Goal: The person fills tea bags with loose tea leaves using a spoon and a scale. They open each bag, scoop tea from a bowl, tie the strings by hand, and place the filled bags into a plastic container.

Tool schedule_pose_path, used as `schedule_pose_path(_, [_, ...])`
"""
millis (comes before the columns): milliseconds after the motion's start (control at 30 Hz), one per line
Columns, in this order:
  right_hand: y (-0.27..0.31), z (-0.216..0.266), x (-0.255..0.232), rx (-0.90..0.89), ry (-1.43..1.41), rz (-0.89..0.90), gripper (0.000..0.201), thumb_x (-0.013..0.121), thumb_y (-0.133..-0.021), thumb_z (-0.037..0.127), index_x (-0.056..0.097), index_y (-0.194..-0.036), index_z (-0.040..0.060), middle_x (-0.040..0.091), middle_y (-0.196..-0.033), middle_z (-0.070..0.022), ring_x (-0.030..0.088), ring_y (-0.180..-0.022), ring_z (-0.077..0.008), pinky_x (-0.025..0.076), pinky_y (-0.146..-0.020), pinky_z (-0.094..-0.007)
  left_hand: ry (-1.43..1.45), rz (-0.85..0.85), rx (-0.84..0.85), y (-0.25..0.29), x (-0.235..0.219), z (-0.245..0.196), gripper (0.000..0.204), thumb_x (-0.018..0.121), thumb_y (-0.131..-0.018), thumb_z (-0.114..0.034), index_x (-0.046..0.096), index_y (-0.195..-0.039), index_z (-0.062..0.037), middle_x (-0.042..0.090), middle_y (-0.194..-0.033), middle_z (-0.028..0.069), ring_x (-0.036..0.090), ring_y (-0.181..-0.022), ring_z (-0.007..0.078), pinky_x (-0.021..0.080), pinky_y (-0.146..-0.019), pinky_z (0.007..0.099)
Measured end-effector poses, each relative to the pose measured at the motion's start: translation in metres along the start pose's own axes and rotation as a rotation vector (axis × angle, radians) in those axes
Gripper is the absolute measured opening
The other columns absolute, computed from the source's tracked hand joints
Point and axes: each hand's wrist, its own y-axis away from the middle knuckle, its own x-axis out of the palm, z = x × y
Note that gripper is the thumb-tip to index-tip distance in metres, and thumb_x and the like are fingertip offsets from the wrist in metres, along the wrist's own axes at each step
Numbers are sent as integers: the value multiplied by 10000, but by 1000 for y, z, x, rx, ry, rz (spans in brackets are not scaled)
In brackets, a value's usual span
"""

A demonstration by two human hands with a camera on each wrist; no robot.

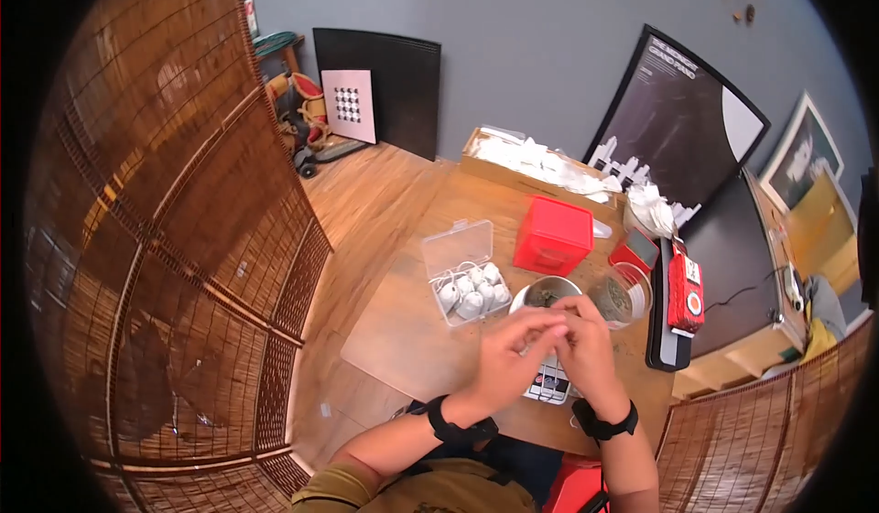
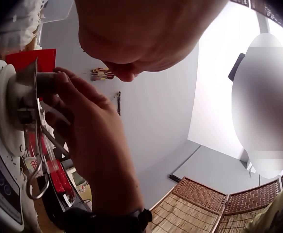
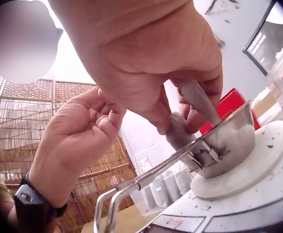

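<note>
My right hand (image 3: 151, 63) pinches a pale grey, cloth-like bag (image 3: 180, 133) whose lower part stands inside a small metal bowl (image 3: 233, 145) with a wire handle. That bowl sits on the round platform (image 3: 272, 150) of a white kitchen scale (image 1: 549, 387). Close beside the right fingers is my left hand (image 1: 504, 367), its fingers bent in toward the thumb; I cannot tell whether a small thing is between them. Just beyond the hands stands a metal container of dried leaves (image 1: 552, 288), next to a clear tub of dried leaves (image 1: 623, 293).
A clear plastic box (image 1: 455, 238) of white filled bags stands at the left, its lid raised. Behind it are a red box (image 1: 554, 236) and a cardboard tray (image 1: 513, 179) of white pieces. A red packet (image 1: 684, 298) lies to the right. Leaf crumbs dot the scale.
</note>
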Motion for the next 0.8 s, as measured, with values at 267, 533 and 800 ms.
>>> schedule_pose_path(267, [-21,29,-10,-59,48,-226,136,818,-908,-38,819,-1041,-13,806,-1022,-188,800,-937,-321,624,-825,-384,-175,203,401,29,-7,-5,241,824,-921,90,777,-1148,26,785,-1005,160,763,-824,252,609,-716,340])
schedule_pose_path(533, [-52,51,47,-201,72,-18,105,836,-910,44,812,-998,-9,810,-1004,-164,757,-910,-370,605,-814,-435,-199,195,426,46,-26,-9,241,821,-898,118,774,-1121,40,784,-999,162,759,-855,278,613,-786,382])
schedule_pose_path(800, [-53,39,95,-234,189,156,104,745,-946,104,785,-986,17,774,-982,-141,719,-931,-374,595,-826,-471,-207,132,432,51,-47,-10,240,798,-894,153,772,-1109,50,756,-998,156,752,-816,278,611,-730,362])
